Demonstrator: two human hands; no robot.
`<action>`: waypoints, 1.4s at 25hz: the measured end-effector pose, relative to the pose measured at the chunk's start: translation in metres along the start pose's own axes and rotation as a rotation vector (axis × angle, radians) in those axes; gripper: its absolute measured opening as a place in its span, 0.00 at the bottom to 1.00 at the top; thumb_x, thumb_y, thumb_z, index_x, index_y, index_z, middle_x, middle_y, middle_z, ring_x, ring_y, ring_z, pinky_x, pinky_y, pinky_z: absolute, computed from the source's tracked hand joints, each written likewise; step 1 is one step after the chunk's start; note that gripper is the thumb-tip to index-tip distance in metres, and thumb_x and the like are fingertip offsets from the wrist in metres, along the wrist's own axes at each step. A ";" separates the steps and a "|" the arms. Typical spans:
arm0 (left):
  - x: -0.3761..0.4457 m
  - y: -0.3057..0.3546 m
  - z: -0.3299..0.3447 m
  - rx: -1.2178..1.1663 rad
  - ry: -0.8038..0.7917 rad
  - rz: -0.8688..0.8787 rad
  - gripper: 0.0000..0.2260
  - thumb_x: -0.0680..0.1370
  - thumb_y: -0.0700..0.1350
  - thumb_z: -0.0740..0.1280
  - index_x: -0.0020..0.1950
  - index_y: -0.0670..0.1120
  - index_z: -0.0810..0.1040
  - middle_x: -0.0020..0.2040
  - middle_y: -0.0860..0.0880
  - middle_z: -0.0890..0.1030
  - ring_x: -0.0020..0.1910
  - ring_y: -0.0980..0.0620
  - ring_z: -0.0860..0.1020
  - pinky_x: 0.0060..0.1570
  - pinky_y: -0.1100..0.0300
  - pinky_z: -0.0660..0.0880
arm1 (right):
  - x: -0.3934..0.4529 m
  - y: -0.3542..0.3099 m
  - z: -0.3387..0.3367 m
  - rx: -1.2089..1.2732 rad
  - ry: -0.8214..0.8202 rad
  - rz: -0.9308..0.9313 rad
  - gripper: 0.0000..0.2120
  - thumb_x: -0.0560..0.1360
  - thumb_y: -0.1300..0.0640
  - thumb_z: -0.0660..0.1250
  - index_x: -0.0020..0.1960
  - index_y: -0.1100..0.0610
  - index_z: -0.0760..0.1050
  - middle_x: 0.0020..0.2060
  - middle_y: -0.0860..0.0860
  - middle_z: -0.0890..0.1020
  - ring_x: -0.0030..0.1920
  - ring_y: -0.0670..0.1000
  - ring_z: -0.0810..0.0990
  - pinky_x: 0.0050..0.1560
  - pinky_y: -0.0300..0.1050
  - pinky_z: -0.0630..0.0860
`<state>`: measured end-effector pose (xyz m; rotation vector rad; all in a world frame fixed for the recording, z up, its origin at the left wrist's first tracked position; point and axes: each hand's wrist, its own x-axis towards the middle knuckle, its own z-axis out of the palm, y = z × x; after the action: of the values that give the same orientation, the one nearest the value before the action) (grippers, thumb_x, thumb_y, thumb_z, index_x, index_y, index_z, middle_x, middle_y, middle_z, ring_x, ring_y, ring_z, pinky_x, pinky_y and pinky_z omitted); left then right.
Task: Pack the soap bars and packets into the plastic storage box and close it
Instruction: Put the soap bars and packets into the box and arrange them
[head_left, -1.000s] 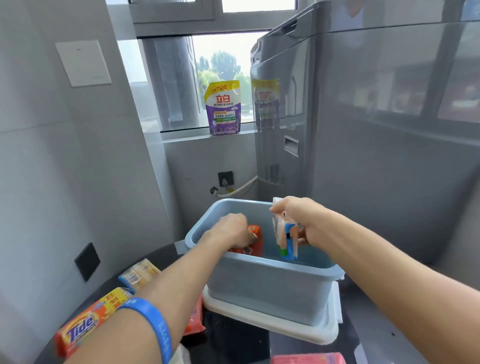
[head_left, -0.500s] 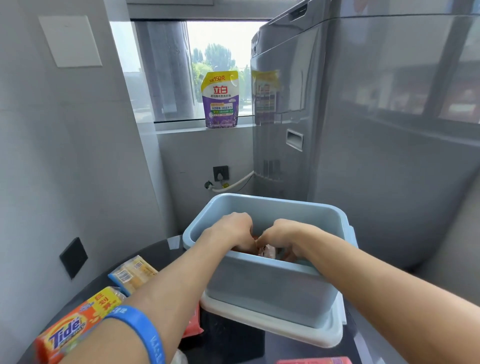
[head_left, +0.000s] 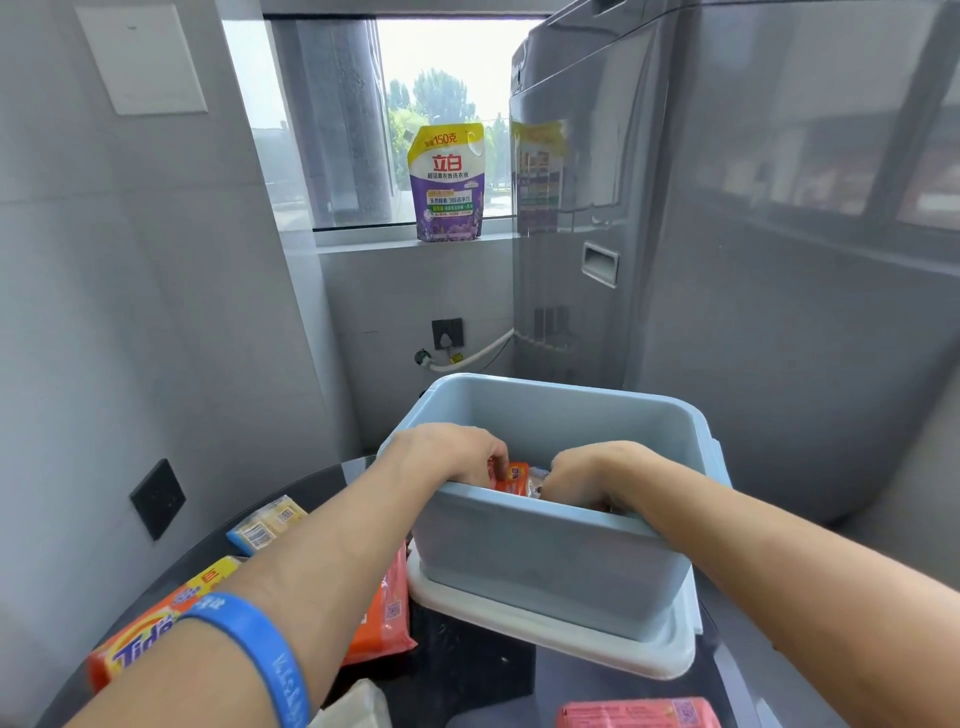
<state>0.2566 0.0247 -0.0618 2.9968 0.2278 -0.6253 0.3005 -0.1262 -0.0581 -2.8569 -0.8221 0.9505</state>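
Reaching over the near wall of the blue storage box (head_left: 545, 561), both hands are inside it. The left hand (head_left: 449, 452) has its fingers (head_left: 496, 465) curled down on an orange soap packet (head_left: 511, 478) standing in the box. The right hand (head_left: 592, 475) is beside it, fingers bent below the rim and hidden, so whether they grip anything cannot be told. The box stands on its white lid (head_left: 550, 631) on the dark table (head_left: 467, 670). Outside, left of the box, lie a Tide bar (head_left: 140, 642), a yellow bar (head_left: 265, 525) and an orange packet (head_left: 382, 613); a pink bar (head_left: 639, 714) lies at the near edge.
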 end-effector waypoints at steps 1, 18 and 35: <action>0.000 0.001 0.000 0.002 0.005 -0.006 0.20 0.75 0.46 0.68 0.67 0.58 0.73 0.64 0.52 0.74 0.58 0.46 0.75 0.58 0.50 0.74 | -0.002 0.000 0.001 0.012 -0.019 -0.009 0.08 0.77 0.51 0.64 0.45 0.55 0.73 0.45 0.52 0.79 0.43 0.54 0.78 0.40 0.42 0.72; -0.123 -0.013 0.056 -0.640 1.246 -0.238 0.02 0.71 0.47 0.65 0.41 0.54 0.72 0.41 0.54 0.78 0.39 0.52 0.77 0.34 0.60 0.67 | -0.077 -0.014 0.019 -0.050 0.899 -0.252 0.05 0.74 0.55 0.60 0.47 0.53 0.73 0.44 0.53 0.81 0.43 0.60 0.76 0.37 0.49 0.68; -0.097 -0.028 0.136 -0.099 0.393 -0.611 0.24 0.67 0.67 0.58 0.52 0.51 0.63 0.44 0.48 0.78 0.47 0.42 0.72 0.50 0.45 0.59 | -0.111 0.051 0.143 -0.221 0.161 -0.218 0.32 0.61 0.53 0.73 0.59 0.43 0.60 0.54 0.45 0.76 0.48 0.52 0.74 0.39 0.45 0.69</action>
<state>0.1106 0.0265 -0.1483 2.8982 1.1819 -0.0303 0.1693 -0.2451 -0.1219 -2.8892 -1.2583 0.6317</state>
